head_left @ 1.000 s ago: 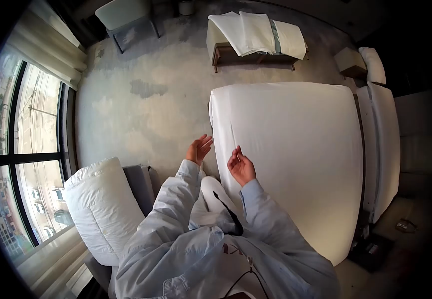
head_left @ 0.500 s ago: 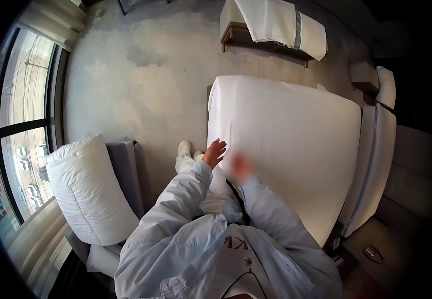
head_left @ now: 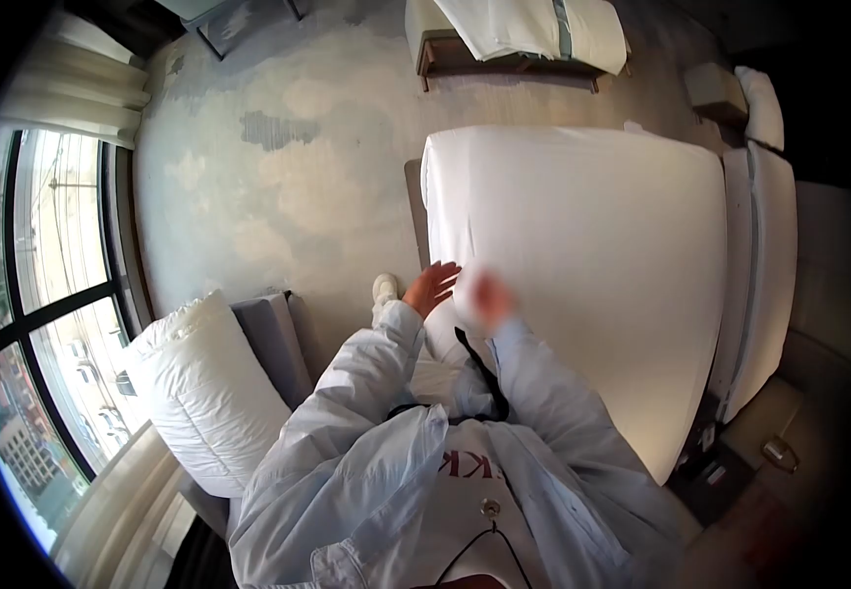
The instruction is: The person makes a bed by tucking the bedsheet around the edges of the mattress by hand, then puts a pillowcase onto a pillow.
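The white-sheeted bed lies in front of me and to my right, its sheet drawn smooth over the mattress. My left hand is by the near-left side of the bed, fingers stretched out and holding nothing. Whether those fingertips touch the sheet I cannot tell. Over the same edge is my right hand, smeared by blur, so its fingers and anything in them are hidden.
A folded white duvet rests on a grey chair by the window. At the back stands a bench draped with white linen. A pillow and small bedside box are on the right.
My view has turned and shifted, so the duvet and bed sit further right in it. Both hands have moved slightly rightward in view, still beside the bed's edge, and my left fingers stay stretched.
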`<move>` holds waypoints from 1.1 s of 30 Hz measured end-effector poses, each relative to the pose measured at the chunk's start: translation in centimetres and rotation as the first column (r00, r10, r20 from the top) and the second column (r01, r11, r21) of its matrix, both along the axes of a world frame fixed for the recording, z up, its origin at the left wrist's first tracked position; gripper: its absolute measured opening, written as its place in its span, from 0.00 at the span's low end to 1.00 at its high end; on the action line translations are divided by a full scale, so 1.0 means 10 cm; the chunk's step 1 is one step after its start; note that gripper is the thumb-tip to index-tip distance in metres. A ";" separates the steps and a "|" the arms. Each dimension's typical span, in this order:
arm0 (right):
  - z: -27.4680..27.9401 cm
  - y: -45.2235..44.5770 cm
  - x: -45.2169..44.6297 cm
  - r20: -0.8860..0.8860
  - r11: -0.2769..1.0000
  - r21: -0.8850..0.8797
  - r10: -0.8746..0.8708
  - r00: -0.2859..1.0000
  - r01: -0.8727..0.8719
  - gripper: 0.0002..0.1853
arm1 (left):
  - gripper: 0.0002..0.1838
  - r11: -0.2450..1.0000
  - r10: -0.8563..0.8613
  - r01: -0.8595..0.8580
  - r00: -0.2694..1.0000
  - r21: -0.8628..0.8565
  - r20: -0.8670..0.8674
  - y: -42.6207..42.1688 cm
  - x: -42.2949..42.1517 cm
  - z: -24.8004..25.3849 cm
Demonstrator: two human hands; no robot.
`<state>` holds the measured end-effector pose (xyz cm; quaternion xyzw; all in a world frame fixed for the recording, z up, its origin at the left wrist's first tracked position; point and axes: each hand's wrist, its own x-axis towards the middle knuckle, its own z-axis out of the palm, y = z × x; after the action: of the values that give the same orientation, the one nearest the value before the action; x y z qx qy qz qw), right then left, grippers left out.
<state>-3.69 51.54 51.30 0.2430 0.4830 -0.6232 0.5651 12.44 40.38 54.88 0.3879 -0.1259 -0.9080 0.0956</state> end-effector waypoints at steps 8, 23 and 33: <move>-0.23 0.33 0.34 0.149 0.959 0.048 -0.284 0.947 0.280 0.15 | 0.26 0.974 -0.219 0.221 0.975 -0.059 0.028 0.03 0.28 0.10; -0.76 3.11 1.54 -0.014 0.378 0.168 -0.922 0.386 0.910 0.15 | 0.22 0.719 -0.691 0.694 0.711 0.025 0.130 1.36 0.31 0.09; 0.00 5.43 2.51 0.273 -0.188 0.010 -0.944 -0.184 0.982 0.25 | 0.26 0.612 -0.736 0.767 0.641 -0.194 0.217 3.40 0.33 -0.24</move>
<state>21.40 105.79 51.27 0.5209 0.0028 -0.8521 -0.0504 15.79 74.35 52.53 0.3342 -0.4037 -0.8141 -0.2500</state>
